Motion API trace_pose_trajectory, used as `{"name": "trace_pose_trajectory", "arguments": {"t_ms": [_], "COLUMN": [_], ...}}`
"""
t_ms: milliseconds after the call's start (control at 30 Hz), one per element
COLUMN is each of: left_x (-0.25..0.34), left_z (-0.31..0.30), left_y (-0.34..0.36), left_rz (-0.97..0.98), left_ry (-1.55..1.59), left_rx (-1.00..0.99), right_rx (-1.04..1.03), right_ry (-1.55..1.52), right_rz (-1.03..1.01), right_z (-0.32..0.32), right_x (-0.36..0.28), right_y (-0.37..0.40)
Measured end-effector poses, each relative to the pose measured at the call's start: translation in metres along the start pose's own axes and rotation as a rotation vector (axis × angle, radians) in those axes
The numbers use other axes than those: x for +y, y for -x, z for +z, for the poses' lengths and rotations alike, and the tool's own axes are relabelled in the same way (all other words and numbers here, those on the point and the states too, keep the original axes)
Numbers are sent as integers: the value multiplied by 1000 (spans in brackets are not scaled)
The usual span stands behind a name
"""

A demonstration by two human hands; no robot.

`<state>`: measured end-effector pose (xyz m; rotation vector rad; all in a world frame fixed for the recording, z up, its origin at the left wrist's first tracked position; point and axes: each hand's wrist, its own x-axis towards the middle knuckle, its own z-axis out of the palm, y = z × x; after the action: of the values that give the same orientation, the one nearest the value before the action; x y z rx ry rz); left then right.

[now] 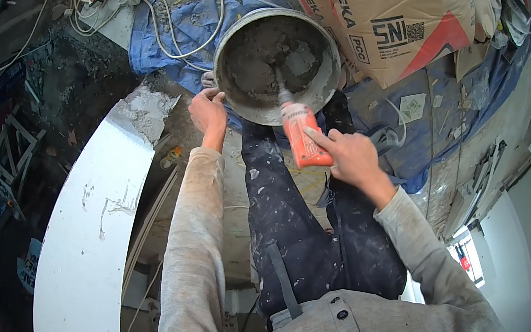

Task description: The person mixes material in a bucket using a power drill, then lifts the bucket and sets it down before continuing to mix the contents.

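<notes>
My right hand (pixel 354 155) is closed around the grip of an orange-red power drill (pixel 302 135). The drill points away from me, and its shaft (pixel 281 82) reaches down into a round bucket (pixel 227 103). Inside the bucket lies wet grey mortar (pixel 257 58), with a lump (pixel 300 61) at its right side; the shaft's lower end is hidden in it. My left hand (pixel 209 114) is at the bucket's left edge, fingers bent against the rim. The bucket stands between my legs, close to my knees.
Large brown cement bags (pixel 407 17) stand behind and right of the bucket. Pale cable (pixel 221 9) loops over a blue tarp (pixel 146 40). A long white board (pixel 78 233) with a mortar pile (pixel 146 113) at its end runs along my left. Wooden frames (pixel 18 146) lie at far left.
</notes>
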<state>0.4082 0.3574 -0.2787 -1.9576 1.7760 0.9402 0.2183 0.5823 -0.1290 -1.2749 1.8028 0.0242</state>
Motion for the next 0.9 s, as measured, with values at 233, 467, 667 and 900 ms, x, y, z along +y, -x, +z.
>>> {"name": "trace_pose_trajectory", "arguments": {"t_ms": [233,467,667,900], "left_x": [2,2,-1,8], "left_z": [-3,-3,-1,-4], "left_y": [3,2,3,6], "left_rz": [-2,-7,-6,-4], "left_ry": [-5,-25,-12,-15], "left_rx": [-3,-7,3,23], "right_rx": [40,14,-11,-2], "right_ry": [-90,-92,-24,-26], "right_rz": [58,75,3,-22], "right_z": [4,0,-10,-14], "right_x": [-4,-7,-1,1], "right_y": [0,2,8,7]}}
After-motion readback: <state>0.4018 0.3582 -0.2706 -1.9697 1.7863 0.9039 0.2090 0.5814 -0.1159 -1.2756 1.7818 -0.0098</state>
